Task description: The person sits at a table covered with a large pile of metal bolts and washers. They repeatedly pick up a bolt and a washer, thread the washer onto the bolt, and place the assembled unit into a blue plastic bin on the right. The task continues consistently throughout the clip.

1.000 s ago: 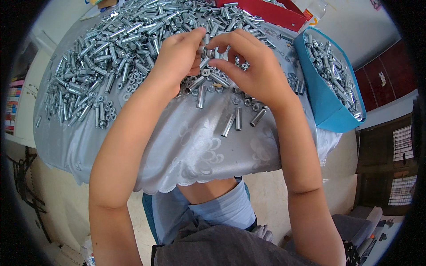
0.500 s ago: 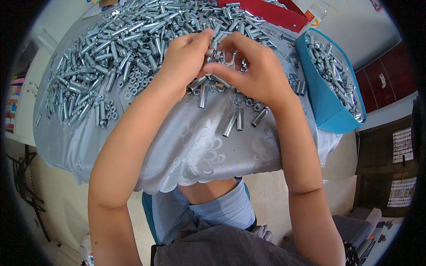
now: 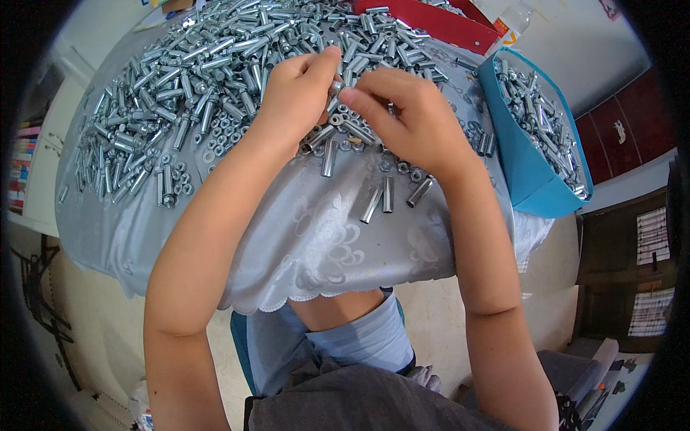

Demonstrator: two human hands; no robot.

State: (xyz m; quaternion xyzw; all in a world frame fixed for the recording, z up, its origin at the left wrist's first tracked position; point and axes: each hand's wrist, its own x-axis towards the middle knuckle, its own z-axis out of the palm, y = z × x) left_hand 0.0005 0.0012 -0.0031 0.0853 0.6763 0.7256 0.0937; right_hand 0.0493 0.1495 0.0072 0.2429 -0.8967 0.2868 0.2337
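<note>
The left hand [image 3: 298,90] is curled with its thumb up, gripping a small, silvery, cylindrical metal piece [image 3: 336,87] whose end shows beside the thumb. The right hand [image 3: 413,115] meets it from the other side, thumb and forefinger drawn in and seeming to pinch that end; its other fingers are bent under, and whether they hold anything cannot be told. This piece is in work, held up between both hands and not set down.

Just below lie loose shiny hexagonal metal nuts [image 3: 228,129] and a smooth, hollow-looking silver metal sleeve [image 3: 328,158], on a tabletop [image 3: 323,248] covered with silvery-grey patterned cloth. Beyond the hands spreads a large heap of silver metal bolts and sleeves [image 3: 215,61]. At the right, a blue open-topped bin [image 3: 535,188] holds many similar pieces. Judging by the heap, much remains loose; how many pieces are finished cannot be told. A red open box [image 3: 471,30] stands at the far edge.
</note>
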